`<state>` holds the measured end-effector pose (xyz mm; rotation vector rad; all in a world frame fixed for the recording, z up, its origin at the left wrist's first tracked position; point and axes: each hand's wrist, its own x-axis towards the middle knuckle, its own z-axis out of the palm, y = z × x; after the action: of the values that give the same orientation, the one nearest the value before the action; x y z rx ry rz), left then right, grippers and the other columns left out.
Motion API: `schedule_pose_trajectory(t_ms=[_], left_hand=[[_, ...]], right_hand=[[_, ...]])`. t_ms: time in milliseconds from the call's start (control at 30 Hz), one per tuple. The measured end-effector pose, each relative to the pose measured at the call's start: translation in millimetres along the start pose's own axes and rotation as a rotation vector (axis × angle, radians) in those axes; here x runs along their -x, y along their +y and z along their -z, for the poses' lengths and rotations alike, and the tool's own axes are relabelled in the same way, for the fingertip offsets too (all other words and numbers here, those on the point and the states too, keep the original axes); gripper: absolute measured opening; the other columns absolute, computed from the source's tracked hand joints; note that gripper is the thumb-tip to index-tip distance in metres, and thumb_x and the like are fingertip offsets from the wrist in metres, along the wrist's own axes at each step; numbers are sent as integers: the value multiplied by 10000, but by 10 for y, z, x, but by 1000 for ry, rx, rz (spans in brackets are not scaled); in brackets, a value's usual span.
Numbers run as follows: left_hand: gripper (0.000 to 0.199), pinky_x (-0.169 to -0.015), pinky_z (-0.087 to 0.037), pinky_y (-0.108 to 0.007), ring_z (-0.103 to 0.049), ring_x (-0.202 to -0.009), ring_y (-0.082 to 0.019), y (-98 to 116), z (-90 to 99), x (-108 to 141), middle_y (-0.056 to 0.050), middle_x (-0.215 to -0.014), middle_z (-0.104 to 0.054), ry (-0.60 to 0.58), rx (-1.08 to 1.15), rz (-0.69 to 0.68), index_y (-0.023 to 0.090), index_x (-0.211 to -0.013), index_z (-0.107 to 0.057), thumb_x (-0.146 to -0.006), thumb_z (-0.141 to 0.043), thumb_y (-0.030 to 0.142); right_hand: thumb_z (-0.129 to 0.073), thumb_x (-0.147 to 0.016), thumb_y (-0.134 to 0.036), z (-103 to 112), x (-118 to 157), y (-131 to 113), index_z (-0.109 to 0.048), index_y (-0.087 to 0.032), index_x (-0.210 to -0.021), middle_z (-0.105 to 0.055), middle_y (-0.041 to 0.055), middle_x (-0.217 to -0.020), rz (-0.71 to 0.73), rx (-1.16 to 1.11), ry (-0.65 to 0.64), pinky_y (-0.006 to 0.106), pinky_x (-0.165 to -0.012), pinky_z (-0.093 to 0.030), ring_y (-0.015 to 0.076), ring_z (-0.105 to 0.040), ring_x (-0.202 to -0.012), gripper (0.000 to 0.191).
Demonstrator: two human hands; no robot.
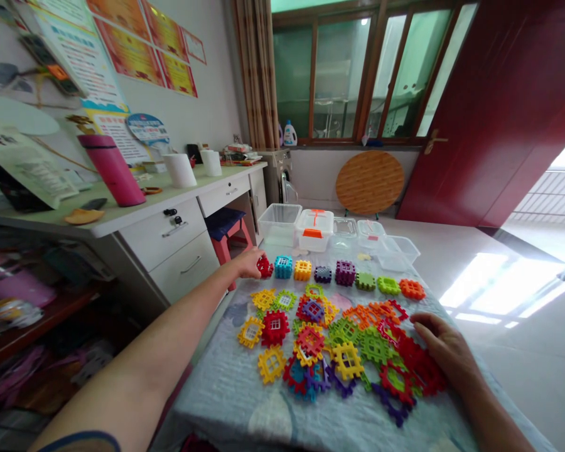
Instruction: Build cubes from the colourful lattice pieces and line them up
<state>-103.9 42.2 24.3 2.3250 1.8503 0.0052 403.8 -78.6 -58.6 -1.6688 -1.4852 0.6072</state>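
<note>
My left hand (pixel 250 263) reaches to the far left end of a row of block stacks. Its fingers are closed on a red stack of interlocking blocks (pixel 265 267). Beside that stand a blue stack (pixel 283 267), a yellow stack (pixel 302 270) and a purple stack (pixel 345 272), with several others to the right. My right hand (pixel 442 342) rests at the right side of a loose pile, its fingers apart and slightly curved, close to red blocks (pixel 417 361). Nearer me, loose notched square blocks lie mixed, among them a yellow block (pixel 347 360) and a red window block (pixel 275 328).
Behind the row stand a clear open bin (pixel 279 220), a lidded box with orange latches (pixel 316 227) and smaller clear containers (pixel 395 252). A patterned cloth (pixel 230 402) covers the table. On the left is a desk (pixel 169 204) with a pink stool (pixel 225 235) beneath.
</note>
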Motion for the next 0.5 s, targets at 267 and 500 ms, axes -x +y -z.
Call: schedule_pose_trajectory(t_ms=[267, 500], left_hand=[[580, -722, -510, -263, -622, -906, -223, 17, 1, -233, -65, -1109, -553, -103, -41, -7, 177, -1073, -583, -500, -671, 160], [602, -813, -509, -283, -619, -947, -234, 9, -67, -307, -63, -1140, -567, -153, -47, -26, 185, -1106, -586, -513, -687, 202]], right_hand=[[-587, -693, -501, -5, -3, 36, -695, -209, -888, -739, 58, -874, -8, -13, 6, 325, -751, -531, 246, -681, -803, 368], [-577, -707, -498, -11, 0, 59, -688, -207, -894, -734, 55, -865, -13, -8, -2, 324, -744, -527, 235, -675, -779, 363]])
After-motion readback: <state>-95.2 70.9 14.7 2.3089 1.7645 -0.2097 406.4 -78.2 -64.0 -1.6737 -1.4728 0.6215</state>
